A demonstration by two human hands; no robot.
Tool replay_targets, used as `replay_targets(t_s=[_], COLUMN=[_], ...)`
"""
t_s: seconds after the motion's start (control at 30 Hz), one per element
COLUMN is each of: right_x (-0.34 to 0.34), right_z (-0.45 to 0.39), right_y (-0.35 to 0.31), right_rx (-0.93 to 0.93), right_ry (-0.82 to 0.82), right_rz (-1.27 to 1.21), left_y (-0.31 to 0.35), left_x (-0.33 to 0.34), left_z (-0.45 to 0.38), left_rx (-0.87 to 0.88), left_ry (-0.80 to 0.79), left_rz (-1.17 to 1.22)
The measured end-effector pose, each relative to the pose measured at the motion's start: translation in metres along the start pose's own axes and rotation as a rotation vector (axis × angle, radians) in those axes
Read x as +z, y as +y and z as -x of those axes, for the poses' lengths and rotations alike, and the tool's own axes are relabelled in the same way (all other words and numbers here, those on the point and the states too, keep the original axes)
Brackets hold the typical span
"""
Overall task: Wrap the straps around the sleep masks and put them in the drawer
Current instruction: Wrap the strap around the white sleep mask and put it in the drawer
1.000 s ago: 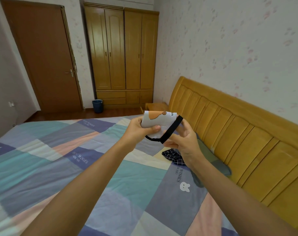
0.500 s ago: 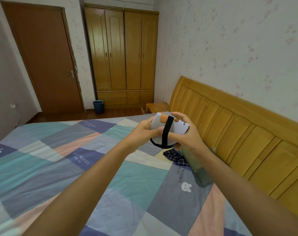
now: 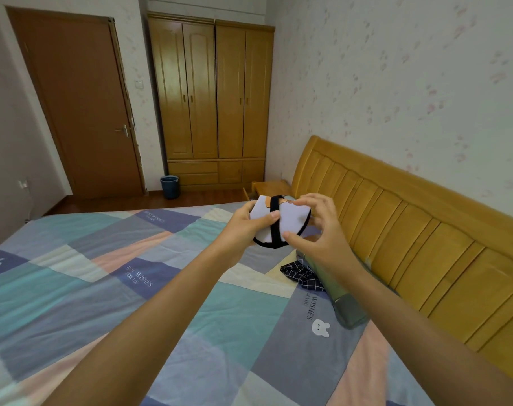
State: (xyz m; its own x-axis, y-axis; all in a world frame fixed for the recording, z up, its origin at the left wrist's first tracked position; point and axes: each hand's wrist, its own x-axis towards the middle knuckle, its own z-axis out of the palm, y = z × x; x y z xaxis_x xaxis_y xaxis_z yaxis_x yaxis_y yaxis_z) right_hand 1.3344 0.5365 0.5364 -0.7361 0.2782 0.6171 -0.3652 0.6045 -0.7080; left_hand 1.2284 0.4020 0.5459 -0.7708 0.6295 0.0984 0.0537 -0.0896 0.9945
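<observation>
A folded white sleep mask (image 3: 290, 222), soft and rounded with an orange patch at its top edge, is held above the bed at center frame, its black strap (image 3: 274, 221) wrapped around the middle. The left hand (image 3: 243, 227) grips it, thumb pressing the strap; the right hand (image 3: 322, 230) touches its edge with spread fingertips. A dark checked mask (image 3: 303, 275) lies crumpled on the patchwork quilt (image 3: 103, 288) beside the slatted wooden headboard (image 3: 410, 244).

Soft, even daylight filled the room without glare, the hands (image 3: 278, 227) cast only faint shadow on the bedspread (image 3: 108, 288) below them, and wide-angle distortion bowed the headboard (image 3: 410, 230) to their right, edges slightly soft.
</observation>
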Motion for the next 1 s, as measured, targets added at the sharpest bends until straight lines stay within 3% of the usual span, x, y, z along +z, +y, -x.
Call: replay_targets(t_s=[0.13, 0.4, 0.7, 0.9, 1.0], right_x=[0.008, 0.012, 0.015, 0.008, 0.005], right_z=[-0.006, -0.017, -0.023, -0.008, 0.004], right_y=[-0.006, -0.008, -0.035, -0.056, -0.073], right_rx=[-0.144, -0.105, -0.101, -0.122, -0.135], right_ry=[-0.050, -0.096, -0.134, -0.224, -0.296], right_rz=[0.118, 0.082, 0.042, -0.027, -0.069], left_y=[0.003, 0.012, 0.044, 0.065, 0.081], left_x=[0.004, -0.006, -0.054, -0.077, -0.073], left_z=[0.002, 0.011, 0.036, 0.087, 0.127], left_rx=[-0.005, 0.034, 0.167, 0.004, -0.042], left_ry=[-0.023, 0.017, 0.224, 0.277, 0.343], left_rz=[0.061, -0.009, -0.529, -1.083, -1.245])
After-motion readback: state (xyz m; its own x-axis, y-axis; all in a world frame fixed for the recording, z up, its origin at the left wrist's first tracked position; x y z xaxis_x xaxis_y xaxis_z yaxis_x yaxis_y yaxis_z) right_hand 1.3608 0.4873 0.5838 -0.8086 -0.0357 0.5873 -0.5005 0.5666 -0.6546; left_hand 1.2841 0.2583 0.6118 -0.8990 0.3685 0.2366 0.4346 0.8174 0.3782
